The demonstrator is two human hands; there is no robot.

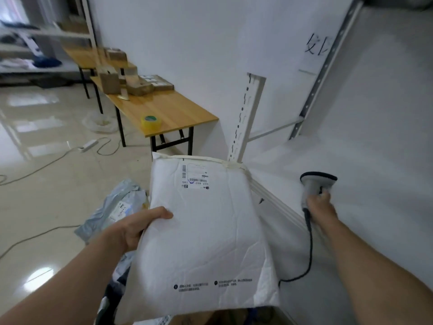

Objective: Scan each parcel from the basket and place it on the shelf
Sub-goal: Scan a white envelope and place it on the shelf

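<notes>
Left hand (138,227), lower centre, grips white mailer parcel (206,231) by its edge, thumb on top; right hand (322,207), at right, fingers (325,196) curled round barcode scanner (316,181). Shipping label (195,175) reads "502 602".

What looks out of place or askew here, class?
A power strip and loose cables trail across the floor, a trip hazard. The white parcel in the left hand is creased but looks intact. The right hand holds the scanner beside it.
</notes>
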